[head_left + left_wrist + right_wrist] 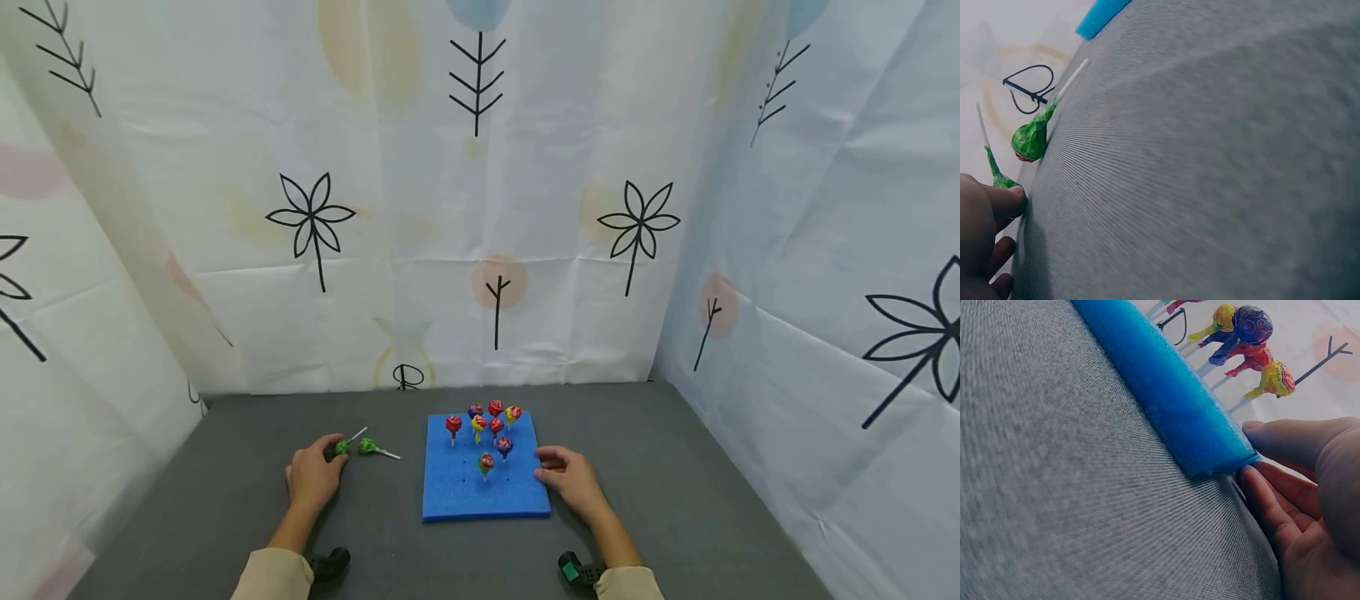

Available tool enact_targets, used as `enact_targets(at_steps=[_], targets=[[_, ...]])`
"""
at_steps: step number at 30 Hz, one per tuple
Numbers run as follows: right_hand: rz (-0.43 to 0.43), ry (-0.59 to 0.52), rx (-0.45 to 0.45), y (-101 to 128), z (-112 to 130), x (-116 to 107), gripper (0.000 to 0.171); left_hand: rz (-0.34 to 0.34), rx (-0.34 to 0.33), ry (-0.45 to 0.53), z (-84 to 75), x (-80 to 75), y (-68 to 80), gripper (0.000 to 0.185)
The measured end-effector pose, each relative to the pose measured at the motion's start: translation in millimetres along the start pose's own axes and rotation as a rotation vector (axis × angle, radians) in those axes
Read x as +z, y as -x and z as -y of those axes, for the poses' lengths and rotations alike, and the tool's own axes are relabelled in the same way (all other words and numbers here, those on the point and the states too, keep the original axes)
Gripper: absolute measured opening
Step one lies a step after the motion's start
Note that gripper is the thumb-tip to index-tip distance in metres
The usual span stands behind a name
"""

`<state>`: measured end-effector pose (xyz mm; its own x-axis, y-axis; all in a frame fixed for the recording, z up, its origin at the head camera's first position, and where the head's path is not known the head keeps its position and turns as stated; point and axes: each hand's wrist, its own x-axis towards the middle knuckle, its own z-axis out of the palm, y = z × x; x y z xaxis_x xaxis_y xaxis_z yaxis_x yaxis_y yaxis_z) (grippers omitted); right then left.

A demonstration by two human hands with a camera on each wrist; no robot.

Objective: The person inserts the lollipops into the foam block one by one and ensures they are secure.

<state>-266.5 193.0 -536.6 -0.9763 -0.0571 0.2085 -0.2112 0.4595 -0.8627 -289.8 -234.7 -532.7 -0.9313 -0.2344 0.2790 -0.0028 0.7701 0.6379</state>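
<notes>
A blue foam board (483,492) lies on the grey table with several wrapped lollipops (495,427) standing upright in its far half. Left of the board, two green lollipops lie on the table. My left hand (333,457) rests beside them, and one fingertip (1011,197) touches the nearer green lollipop (997,175). The other green lollipop (1030,140) lies free just beyond. My right hand (546,465) holds the board's right edge. The thumb (1291,440) lies on top of the foam (1166,406) and the fingers (1269,503) press against its side.
The grey table top (675,467) is walled in by patterned white sheets at the back, left and right. Bare foam with rows of small holes fills the board's near half. A dark wrist device sits on each forearm.
</notes>
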Motion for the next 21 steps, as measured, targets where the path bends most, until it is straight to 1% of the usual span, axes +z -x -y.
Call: enact_targets(at_steps=[7,10,17,21], targets=[[-0.006,0.003,0.004,1.1,0.8,0.0,0.027,-0.056,0.000,0.022,0.0,2.8,1.8,0.043],[-0.013,-0.010,0.028,0.9,0.4,0.6,0.027,-0.078,-0.011,0.042,-0.6,3.3,4.2,0.044],[-0.015,-0.012,0.023,1.3,0.6,1.6,0.028,-0.123,-0.022,0.066,-3.0,3.9,9.8,0.033],[-0.011,-0.017,0.009,1.6,1.2,1.4,0.029,-0.146,-0.024,0.076,-4.6,3.6,11.9,0.030]])
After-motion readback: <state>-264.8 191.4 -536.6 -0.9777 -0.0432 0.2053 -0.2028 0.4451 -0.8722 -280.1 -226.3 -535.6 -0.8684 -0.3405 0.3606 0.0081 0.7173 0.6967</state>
